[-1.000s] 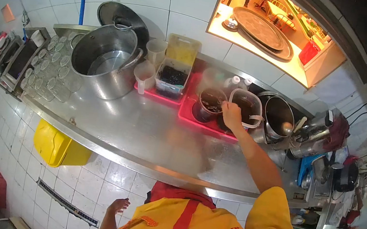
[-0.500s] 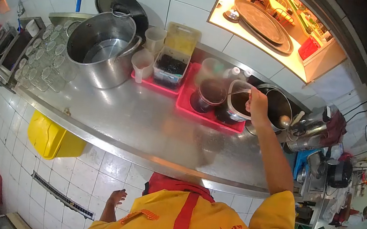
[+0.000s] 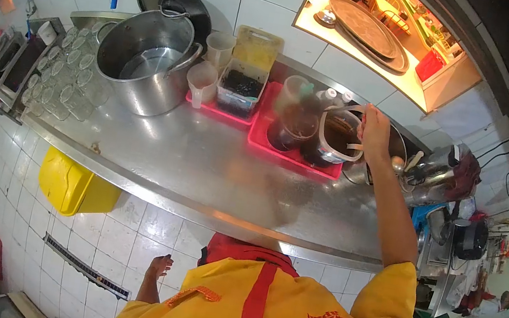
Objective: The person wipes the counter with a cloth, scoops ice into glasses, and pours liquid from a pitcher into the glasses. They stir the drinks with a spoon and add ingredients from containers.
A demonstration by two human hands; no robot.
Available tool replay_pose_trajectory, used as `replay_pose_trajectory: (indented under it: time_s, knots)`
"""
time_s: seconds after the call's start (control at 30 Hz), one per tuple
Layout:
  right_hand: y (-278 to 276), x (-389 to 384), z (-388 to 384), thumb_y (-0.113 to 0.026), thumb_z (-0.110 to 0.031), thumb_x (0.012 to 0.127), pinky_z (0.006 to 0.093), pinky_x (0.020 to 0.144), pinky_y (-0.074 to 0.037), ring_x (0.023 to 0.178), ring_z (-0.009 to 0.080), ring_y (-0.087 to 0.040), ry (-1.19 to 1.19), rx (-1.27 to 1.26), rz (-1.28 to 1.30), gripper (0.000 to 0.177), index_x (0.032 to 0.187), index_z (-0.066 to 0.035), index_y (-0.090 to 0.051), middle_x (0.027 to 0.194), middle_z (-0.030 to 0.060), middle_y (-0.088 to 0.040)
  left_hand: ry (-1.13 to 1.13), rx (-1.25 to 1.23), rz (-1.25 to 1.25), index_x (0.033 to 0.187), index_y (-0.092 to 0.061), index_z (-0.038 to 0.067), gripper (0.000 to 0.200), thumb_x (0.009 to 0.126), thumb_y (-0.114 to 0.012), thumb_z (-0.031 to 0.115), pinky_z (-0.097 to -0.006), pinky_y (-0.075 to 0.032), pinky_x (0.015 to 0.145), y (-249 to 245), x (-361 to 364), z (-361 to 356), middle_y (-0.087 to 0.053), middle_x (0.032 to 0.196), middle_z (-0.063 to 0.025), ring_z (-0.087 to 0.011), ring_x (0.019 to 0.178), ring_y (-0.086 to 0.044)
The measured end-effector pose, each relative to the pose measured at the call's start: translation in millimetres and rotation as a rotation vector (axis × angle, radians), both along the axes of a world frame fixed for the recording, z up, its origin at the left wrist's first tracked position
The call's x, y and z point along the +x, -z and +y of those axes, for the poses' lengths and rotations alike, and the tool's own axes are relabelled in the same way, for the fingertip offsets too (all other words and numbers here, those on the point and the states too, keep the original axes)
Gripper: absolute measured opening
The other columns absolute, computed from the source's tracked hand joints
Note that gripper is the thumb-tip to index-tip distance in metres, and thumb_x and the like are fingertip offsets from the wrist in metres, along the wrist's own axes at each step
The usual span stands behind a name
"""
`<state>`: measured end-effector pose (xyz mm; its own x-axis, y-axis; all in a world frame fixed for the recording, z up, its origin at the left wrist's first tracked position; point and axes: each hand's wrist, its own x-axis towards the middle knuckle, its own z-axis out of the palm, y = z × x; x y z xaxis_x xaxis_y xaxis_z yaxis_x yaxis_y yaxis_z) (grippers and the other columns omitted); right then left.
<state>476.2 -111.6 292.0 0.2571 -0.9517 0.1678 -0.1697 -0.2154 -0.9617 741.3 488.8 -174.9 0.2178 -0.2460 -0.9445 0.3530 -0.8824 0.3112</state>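
Observation:
My right hand [image 3: 375,131] is closed on the pale handle of a clear plastic bucket [image 3: 331,147] that contains dark brown liquid. The bucket is at the right end of a red tray [image 3: 265,139]. Beside it on the tray stands a clear container of dark liquid [image 3: 294,128], with a translucent jug [image 3: 292,91] behind. A metal pot [image 3: 392,149] is just right of the bucket, partly hidden by my hand and forearm. My left hand [image 3: 159,266] hangs low at my side, away from the counter, fingers loosely apart and holding nothing.
A large steel pot [image 3: 153,97] stands on the steel counter [image 3: 200,156], its lid [image 3: 184,0] behind. Glass mugs [image 3: 79,91] crowd the left end. A tub of dark contents [image 3: 240,85] sits mid-counter. Below is a yellow bin [image 3: 69,184]. Trays [image 3: 372,33] rest in the serving window.
My right hand has risen slightly and shifted right, and the bucket's handle now shows raised in it. My left hand moved slightly up and left.

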Motion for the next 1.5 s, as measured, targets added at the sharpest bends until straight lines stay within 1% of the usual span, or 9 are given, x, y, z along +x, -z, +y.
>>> replay_pose_trajectory:
  time_s: [0.2,0.5,0.8,1.0,1.03,1.17,1.27,1.33,1.5]
  knots:
    - [-7.3,2.1,7.7,-0.047,-0.029,0.103,0.0243,0.039,-0.030,0.044,0.0065,-0.038,-0.042,-0.253,0.176,0.037,0.072,-0.008,-0.047,0.059,-0.0037,-0.040,-0.013,-0.007,0.020,0.108,-0.067,0.010,0.048,0.093,-0.049,0.051,-0.0478,-0.046,0.086,19.9,-9.9,18.6,-0.065,0.108,-0.0056,-0.0225,0.098,-0.059]
    - [-26.3,3.6,62.6,-0.057,-0.020,0.095,0.0397,0.055,-0.042,0.055,0.0330,-0.052,-0.156,-0.809,0.580,0.027,0.077,0.000,-0.054,0.065,0.0189,-0.049,-0.034,-0.025,-0.010,0.108,-0.067,0.009,0.047,0.092,-0.051,0.050,-0.0472,-0.046,0.086,11.5,-5.5,31.1,-0.065,0.110,-0.0065,-0.0240,0.101,-0.060]
    - [18.8,-8.8,76.0,-0.060,-0.024,0.091,0.0418,0.059,-0.049,0.069,0.0332,-0.062,-0.280,-1.036,0.835,0.024,0.076,-0.006,-0.056,0.072,0.0125,-0.058,-0.110,-0.043,-0.054,0.105,-0.067,0.010,0.045,0.090,-0.055,0.050,-0.0451,-0.046,0.080,2.3,-10.4,50.4,-0.066,0.097,-0.0026,-0.0200,0.091,-0.059]
    - [49.2,-2.9,68.6,-0.051,-0.023,0.099,0.0449,0.064,-0.043,0.066,0.0366,-0.056,-0.073,-0.703,0.614,0.029,0.083,0.001,-0.058,0.071,0.0193,-0.056,-0.139,-0.057,-0.122,0.099,-0.071,0.011,0.043,0.088,-0.057,0.051,-0.0396,-0.047,0.068,-35.8,-38.2,78.8,-0.065,0.087,-0.0018,-0.0181,0.076,-0.057]
    - [55.6,-0.8,60.7,-0.049,-0.028,0.102,0.0370,0.057,-0.044,0.058,0.0259,-0.055,-0.061,-0.768,0.476,0.033,0.085,-0.001,-0.060,0.067,0.0116,-0.056,-0.025,-0.052,-0.170,0.100,-0.071,0.009,0.047,0.088,-0.055,0.051,-0.0388,-0.049,0.067,-36.9,-37.4,87.1,-0.066,0.087,-0.0045,-0.0200,0.080,-0.060]
    - [49.2,8.2,54.1,-0.045,-0.035,0.104,0.0206,0.045,-0.035,0.052,0.0050,-0.048,-0.185,0.058,0.020,0.033,0.095,-0.007,-0.061,0.069,-0.0020,-0.051,0.119,-0.004,-0.166,0.109,-0.068,0.009,0.047,0.089,-0.058,0.050,-0.0444,-0.053,0.073,-49.5,-17.5,120.9,-0.066,0.106,-0.0040,-0.0223,0.092,-0.062]
    - [18.7,18.3,115.3,-0.047,-0.036,0.102,0.0215,0.056,-0.042,0.064,0.0066,-0.053,-0.362,0.093,-0.089,0.036,0.113,-0.004,-0.058,0.082,0.0014,-0.057,0.408,-0.228,-0.388,0.108,-0.068,0.009,0.043,0.090,-0.058,0.047,-0.0398,-0.053,0.068,-34.6,16.7,152.0,-0.067,0.103,-0.0032,-0.0192,0.085,-0.062]
    - [-3.0,20.7,171.4,-0.049,-0.037,0.101,0.0222,0.064,-0.045,0.073,0.0087,-0.057,-0.624,0.275,-0.121,0.041,0.122,-0.002,-0.055,0.089,0.0031,-0.059,0.073,-0.164,-0.396,0.100,-0.068,0.006,0.036,0.093,-0.057,0.039,-0.0341,-0.050,0.061,-70.7,33.4,136.4,-0.068,0.088,-0.0041,-0.0167,0.075,-0.061]
    - [59.7,16.9,224.6,-0.062,-0.013,0.093,0.0277,0.081,-0.050,0.088,0.0121,-0.062,-1.197,0.505,0.406,0.041,0.132,-0.004,-0.052,0.096,0.0034,-0.063,0.060,-0.374,-0.946,0.095,-0.069,-0.002,0.041,0.093,-0.059,0.038,-0.0396,-0.052,0.080,-79.3,145.5,72.9,-0.071,0.091,-0.0172,-0.0267,0.087,-0.067]
